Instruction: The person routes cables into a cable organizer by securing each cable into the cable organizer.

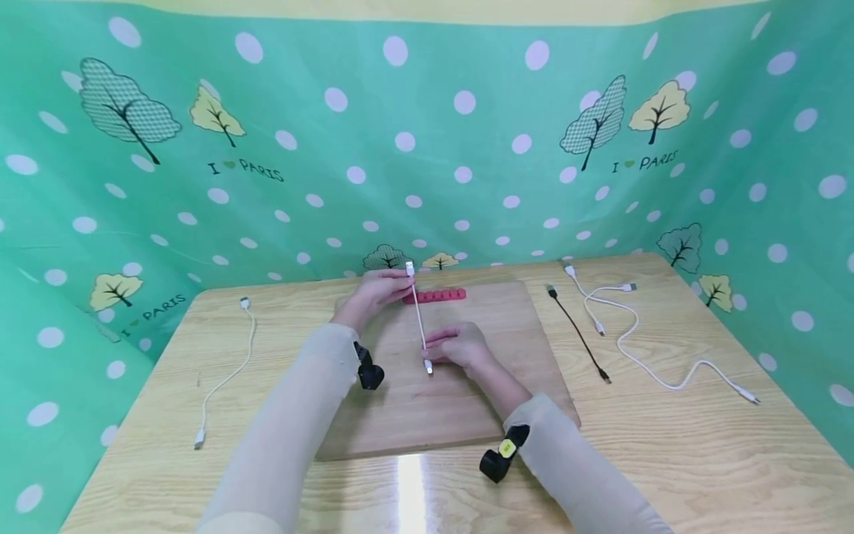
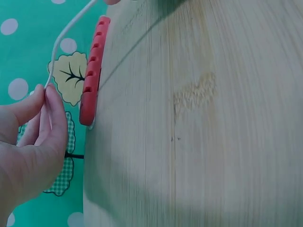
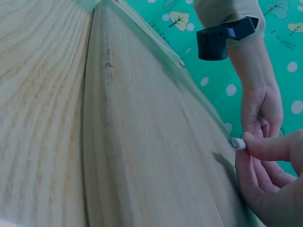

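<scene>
— Green cloth is hung behind red strip. How is white cable held?
— Pinched by left hand and right hand near its ends, beside strip's left end; even tension is advised.

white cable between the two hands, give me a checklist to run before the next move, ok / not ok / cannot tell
1. Left hand pinches the white cable near its far end: ok.
2. Right hand pinches the cable near its other end: ok.
3. Red slotted strip sits at the far edge of the wooden board: ok.
4. Cable seated in a slot: not ok, the left wrist view shows it apart from the strip.
5. Strip fixed firmly to the board: cannot tell.
6. Black cable off the board: ok, on the table to its right.
</scene>
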Demonstrator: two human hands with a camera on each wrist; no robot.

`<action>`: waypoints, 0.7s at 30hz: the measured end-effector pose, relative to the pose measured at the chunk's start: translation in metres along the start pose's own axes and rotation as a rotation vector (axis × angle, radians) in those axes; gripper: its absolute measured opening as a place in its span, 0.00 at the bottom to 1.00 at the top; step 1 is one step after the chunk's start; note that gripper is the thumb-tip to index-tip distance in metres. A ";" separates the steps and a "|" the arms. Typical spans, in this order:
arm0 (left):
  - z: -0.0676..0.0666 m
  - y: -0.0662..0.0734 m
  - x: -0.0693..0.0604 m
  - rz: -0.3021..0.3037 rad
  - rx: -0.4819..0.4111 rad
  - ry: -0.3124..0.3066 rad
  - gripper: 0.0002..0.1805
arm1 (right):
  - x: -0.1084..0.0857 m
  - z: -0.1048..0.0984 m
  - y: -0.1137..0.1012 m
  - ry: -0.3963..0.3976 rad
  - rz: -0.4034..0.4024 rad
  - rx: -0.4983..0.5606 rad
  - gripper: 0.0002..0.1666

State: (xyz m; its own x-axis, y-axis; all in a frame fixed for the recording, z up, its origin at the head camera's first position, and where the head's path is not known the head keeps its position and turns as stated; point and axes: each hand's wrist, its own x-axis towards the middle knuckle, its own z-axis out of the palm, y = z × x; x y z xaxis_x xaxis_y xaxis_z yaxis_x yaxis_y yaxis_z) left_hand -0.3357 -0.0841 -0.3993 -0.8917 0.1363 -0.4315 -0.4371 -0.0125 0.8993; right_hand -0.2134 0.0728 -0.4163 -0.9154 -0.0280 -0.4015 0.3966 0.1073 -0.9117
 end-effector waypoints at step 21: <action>0.001 -0.003 0.021 0.154 0.420 0.055 0.21 | -0.003 0.002 0.001 0.107 -0.037 -0.100 0.14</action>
State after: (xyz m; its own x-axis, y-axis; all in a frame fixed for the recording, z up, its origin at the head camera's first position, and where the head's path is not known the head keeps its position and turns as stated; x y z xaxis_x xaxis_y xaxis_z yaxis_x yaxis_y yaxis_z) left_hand -0.3531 -0.0804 -0.4106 -0.9525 0.1110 -0.2836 -0.2238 0.3766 0.8989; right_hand -0.2101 0.0712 -0.4168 -0.9336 0.0712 -0.3511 0.3581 0.2063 -0.9106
